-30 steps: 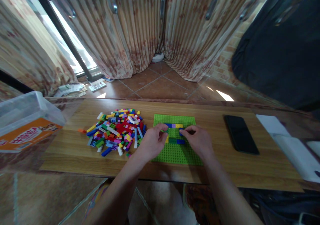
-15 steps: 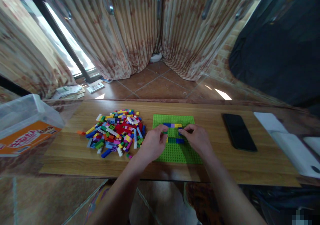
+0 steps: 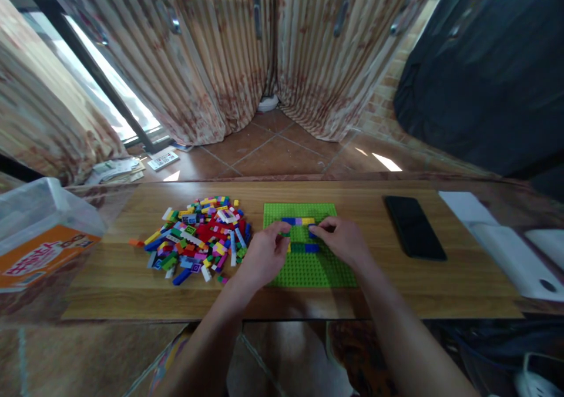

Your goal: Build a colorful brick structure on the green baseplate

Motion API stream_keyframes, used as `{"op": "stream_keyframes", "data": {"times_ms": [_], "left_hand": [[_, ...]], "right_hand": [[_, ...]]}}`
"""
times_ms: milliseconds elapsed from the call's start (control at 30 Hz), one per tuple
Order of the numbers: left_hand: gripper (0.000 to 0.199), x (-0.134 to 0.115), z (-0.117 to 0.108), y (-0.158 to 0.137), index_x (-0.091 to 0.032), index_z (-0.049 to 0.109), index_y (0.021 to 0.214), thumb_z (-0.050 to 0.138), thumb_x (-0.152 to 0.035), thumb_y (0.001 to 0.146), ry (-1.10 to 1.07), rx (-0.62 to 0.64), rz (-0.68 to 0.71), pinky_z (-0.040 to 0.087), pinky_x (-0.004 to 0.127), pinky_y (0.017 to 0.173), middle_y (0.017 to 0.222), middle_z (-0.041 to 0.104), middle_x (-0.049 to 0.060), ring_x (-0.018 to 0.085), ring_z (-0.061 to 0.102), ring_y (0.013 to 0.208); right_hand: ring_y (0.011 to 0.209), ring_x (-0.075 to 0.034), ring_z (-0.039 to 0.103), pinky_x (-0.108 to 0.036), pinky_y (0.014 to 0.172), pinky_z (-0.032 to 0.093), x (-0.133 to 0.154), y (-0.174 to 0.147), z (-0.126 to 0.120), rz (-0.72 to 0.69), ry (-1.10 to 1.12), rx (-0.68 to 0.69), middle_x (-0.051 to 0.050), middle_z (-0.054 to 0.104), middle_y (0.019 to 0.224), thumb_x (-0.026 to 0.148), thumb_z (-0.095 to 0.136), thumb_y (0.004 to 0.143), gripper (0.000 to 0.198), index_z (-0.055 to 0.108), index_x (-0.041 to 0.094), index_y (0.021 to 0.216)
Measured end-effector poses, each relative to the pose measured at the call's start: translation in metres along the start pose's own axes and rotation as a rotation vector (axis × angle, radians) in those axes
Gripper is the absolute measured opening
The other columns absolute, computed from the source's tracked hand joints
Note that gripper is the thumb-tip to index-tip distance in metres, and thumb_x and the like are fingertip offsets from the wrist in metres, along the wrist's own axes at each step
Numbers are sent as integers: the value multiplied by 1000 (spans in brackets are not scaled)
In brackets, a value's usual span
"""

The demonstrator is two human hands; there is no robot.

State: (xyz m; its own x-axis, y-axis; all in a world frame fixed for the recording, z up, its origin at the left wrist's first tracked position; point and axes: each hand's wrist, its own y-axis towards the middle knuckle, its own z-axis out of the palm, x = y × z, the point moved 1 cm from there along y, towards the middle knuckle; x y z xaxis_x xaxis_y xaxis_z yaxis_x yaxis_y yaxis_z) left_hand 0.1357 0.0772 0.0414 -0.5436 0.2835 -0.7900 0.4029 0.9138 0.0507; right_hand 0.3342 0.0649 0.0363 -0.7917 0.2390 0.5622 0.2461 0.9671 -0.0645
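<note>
A green baseplate (image 3: 308,275) lies on the wooden table under both my hands. Across its upper part runs a row of blue, purple and yellow bricks (image 3: 298,221); a lower row has yellow, dark green and blue bricks (image 3: 304,248). My right hand (image 3: 341,239) has thumb and index finger closed on a blue brick (image 3: 312,231) at the right side, between the two rows. My left hand (image 3: 267,253) is at the left ends of the rows, fingers curled in a pinch. What is between those fingers is mostly hidden, with a bit of green showing there.
Left of the baseplate is a big pile of loose coloured bricks (image 3: 200,238). A clear plastic box (image 3: 48,232) with an orange label stands at the far left. To the right lie a black phone (image 3: 414,228) and white objects (image 3: 506,256).
The whole view has shifted slightly, so the table things appear a little further left. Both hands keep nearly the same places over the baseplate, the right still on the blue brick.
</note>
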Motion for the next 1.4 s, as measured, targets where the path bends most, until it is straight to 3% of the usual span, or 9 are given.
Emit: {"op": "stream_keyframes", "data": {"times_ms": [100,267,400,500,867,1400], "left_hand": [[24,-2,0,0,-15,64,107,52,-12,86,26,-6,8,53,29,76,98,72,6,16,67,79],[32,-16,9,-6,-18,64,117,57,-17,86,263,-37,188,44,44,102,125,62,10,25,55,115],[40,-27,26,-15,-23,59,129,59,-28,88,391,15,233,40,50,105,143,50,8,29,45,126],[46,-29,37,-18,-21,53,134,56,-35,91,465,29,206,36,55,107,147,48,9,32,39,132],[46,-32,48,-17,-16,48,137,49,-35,95,513,52,159,25,65,112,143,53,11,32,38,135],[44,-35,54,-16,-14,50,135,49,-28,94,545,72,151,21,68,113,140,53,15,30,45,131]], "right_hand": [[65,-17,62,-28,58,35,-2,2,-2,-10,-20,-10,-4,71,67,46,50,90,40,73,19,70],[68,-18,64,-28,60,37,-3,5,-1,17,-20,-51,-5,73,71,46,54,87,36,74,19,73],[72,-19,66,-28,64,40,-2,5,4,29,-46,-72,-6,75,76,46,58,85,32,74,20,75],[72,-19,66,-28,64,41,-3,6,6,26,-59,-81,-6,75,77,47,60,84,31,74,20,75],[74,-20,67,-29,63,42,-4,9,9,56,-83,-85,-6,75,77,48,62,83,30,74,20,76],[80,-22,67,-30,63,41,8,2,6,131,-133,-49,-7,74,85,50,57,88,32,73,23,81]]}}
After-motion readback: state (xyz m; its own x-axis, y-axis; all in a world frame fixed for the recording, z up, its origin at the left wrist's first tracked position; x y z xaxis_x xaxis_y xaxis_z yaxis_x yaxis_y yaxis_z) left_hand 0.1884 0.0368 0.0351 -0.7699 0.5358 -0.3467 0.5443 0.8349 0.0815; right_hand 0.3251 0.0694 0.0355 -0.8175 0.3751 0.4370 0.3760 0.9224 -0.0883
